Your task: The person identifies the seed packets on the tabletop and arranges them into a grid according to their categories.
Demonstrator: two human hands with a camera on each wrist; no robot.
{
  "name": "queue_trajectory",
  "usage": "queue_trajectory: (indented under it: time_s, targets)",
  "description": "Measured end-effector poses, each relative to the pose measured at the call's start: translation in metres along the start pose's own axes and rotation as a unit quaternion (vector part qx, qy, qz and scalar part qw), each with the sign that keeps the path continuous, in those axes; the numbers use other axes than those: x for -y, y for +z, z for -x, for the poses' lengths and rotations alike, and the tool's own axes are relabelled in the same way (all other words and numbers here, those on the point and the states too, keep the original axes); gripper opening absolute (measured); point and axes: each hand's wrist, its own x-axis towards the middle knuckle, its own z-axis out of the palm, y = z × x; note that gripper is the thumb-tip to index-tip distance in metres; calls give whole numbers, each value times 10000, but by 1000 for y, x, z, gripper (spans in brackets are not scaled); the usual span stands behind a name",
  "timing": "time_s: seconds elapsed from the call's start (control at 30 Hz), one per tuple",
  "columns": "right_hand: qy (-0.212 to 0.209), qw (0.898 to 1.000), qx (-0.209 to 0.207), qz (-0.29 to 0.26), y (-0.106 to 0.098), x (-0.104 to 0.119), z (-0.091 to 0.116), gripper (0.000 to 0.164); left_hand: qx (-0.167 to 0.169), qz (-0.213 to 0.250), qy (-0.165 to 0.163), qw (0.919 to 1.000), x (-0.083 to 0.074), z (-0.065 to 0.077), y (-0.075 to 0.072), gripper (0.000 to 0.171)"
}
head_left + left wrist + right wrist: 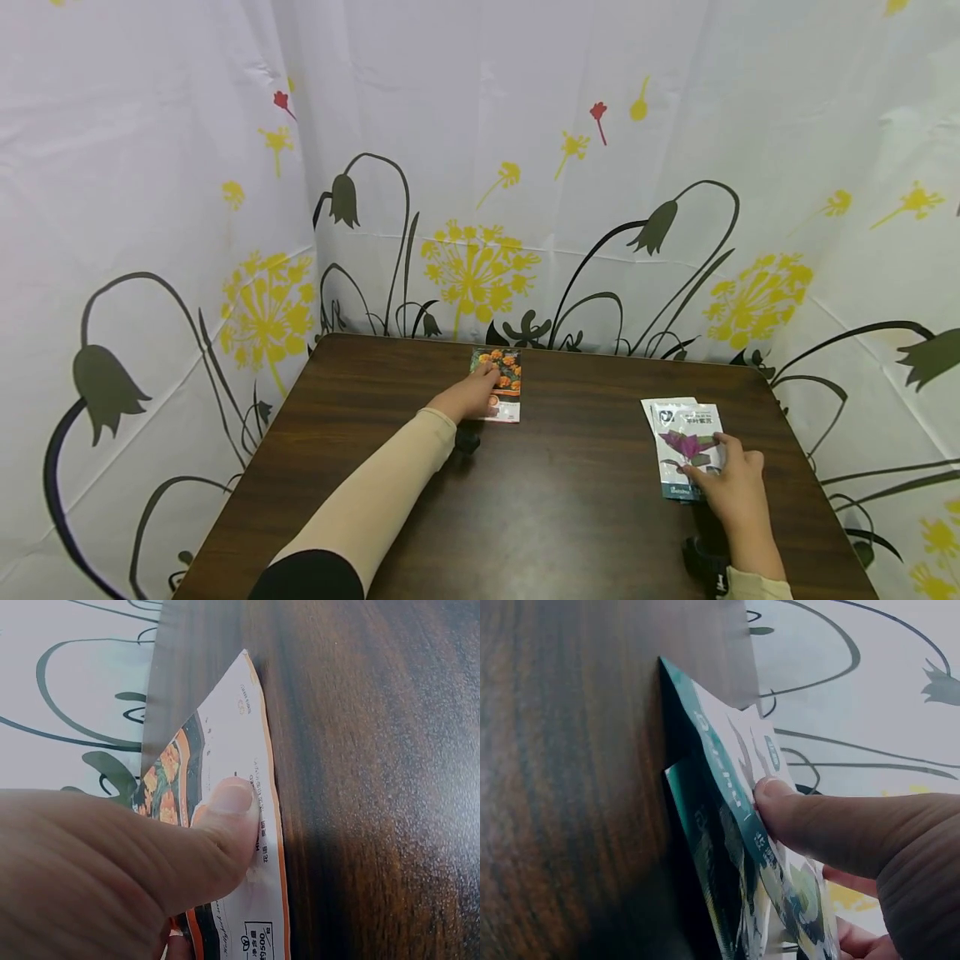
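Note:
My left hand grips a seed packet printed with orange flowers, which lies near the far edge of the table. In the left wrist view its thumb lies across the packet's white lower part; most of its other fingers are hidden. At the right, my right hand pinches a white seed packet with a purple flower and a teal bottom band, thumb on one side and fingers on the other. Beneath it another packet shows, with a gap between their teal ends in the right wrist view.
A dark brown wooden table carries the packets. Behind it and along both sides hangs a white curtain with yellow, red and grey flower prints. Each wrist wears a black strap.

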Motion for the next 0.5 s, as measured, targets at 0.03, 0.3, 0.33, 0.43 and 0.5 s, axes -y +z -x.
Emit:
queue_trajectory:
  time_s: [0.03,0.3,0.33,0.43,0.5]
  targets:
    - [-31,10000,14,17,-1,0,-1,90,-2,4,9,10000,0,0,0,67]
    - [-128,9999,-90,-63,-4,5,0,73,-25,61,82,9999,2,-1,2,63]
    - [-124,9998,-132,-94,-3,7,1,71,-16,78,63,9999,2,-1,2,62]
    - [-136,9995,-227,-156,-3,11,1,67,-23,187,25,9998,4,0,2,59]
    - [-184,9993,-256,-204,-2,15,0,66,-52,271,46,9996,5,0,1,57]
